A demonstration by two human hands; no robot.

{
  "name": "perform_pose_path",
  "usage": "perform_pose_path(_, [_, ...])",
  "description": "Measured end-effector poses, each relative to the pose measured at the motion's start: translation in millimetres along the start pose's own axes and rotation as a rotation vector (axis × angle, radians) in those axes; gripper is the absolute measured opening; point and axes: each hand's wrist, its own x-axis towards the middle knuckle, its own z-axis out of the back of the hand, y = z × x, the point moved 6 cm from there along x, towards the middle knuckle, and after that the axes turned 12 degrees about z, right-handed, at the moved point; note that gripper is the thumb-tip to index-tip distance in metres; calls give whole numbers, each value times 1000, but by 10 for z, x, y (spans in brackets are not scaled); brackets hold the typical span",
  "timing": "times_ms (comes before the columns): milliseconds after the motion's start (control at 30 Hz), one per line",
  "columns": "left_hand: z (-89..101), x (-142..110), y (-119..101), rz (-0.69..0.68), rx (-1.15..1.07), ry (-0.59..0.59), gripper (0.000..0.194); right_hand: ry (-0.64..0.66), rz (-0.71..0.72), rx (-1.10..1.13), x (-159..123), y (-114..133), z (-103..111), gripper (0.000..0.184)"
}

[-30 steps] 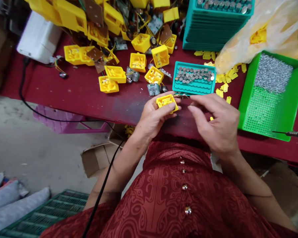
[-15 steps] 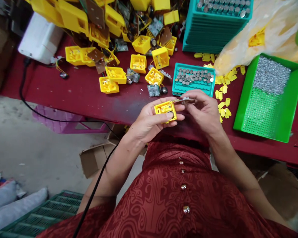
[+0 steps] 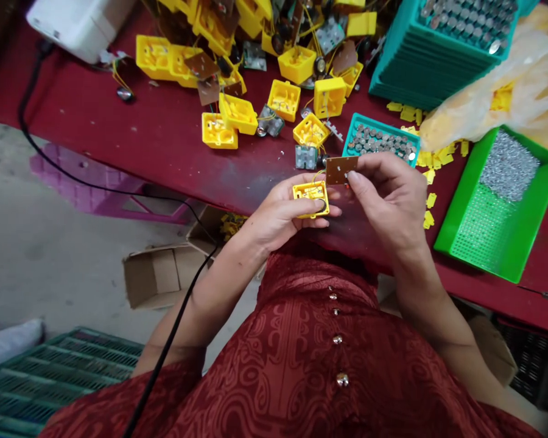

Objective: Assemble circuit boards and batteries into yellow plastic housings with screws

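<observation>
My left hand (image 3: 285,210) holds a small yellow plastic case (image 3: 305,193), its open side facing up. The thumb presses on a dark round part at the case's near right corner. Between thumb and fingers, my right hand (image 3: 388,198) pinches a brown circuit board (image 3: 341,170) by its right end, just above and to the right of the case. Thin wires run from the case toward the board. Behind my right hand lies a teal tray (image 3: 383,143) with rows of small silver button cells, partly covered by the fingers.
Yellow cases (image 3: 219,131) with wired boards crowd the back of the red table (image 3: 164,131). At the back right rises a stack of teal trays (image 3: 393,67). A green basket (image 3: 484,243) of screws stands right, near yellow tabs (image 3: 432,201). A black cable (image 3: 105,187) hangs at left.
My right hand has turned the board so its flat brown face shows instead of its edge. The left hand still holds the case. The whole view has shifted and tilted.
</observation>
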Motion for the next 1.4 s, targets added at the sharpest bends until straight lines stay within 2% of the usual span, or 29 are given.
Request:
perform_pose_path(167, [24,3,1,14,-39,-10,46,75,-60,10,-13,-29,-39,27])
perform_pose_path(367, [38,6,-4,20,-86,15,40,119,33,-94,-76,133,-51,27])
perform_pose_path(567, [23,-28,6,64,-76,2,45,44,74,16,-80,129,-36,34])
perform_pose_path(633, [7,-36,7,82,-71,10,44,36,111,40,-52,118,-20,31])
perform_pose_path(733, [-18,-44,8,103,-49,45,40,81,235,66,11,132,-1,16])
perform_pose_path(900, [-11,-56,-12,101,-33,75,38,184,428,-35,67,145,8,24])
perform_pose_path(967, [4,-60,-16,110,-28,69,41,163,462,-137,80,142,6,22])
perform_pose_path(1067, [-1,-62,-10,128,-25,99,47,47,566,-273,87,221,-5,16])
perform_pose_path(1200, [13,-55,-12,78,-19,124,44,-84,698,-296,40,412,-82,10])
perform_pose_path(1400, [101,-56,3,-26,-52,170,45,-85,590,-169,-78,481,-197,9])
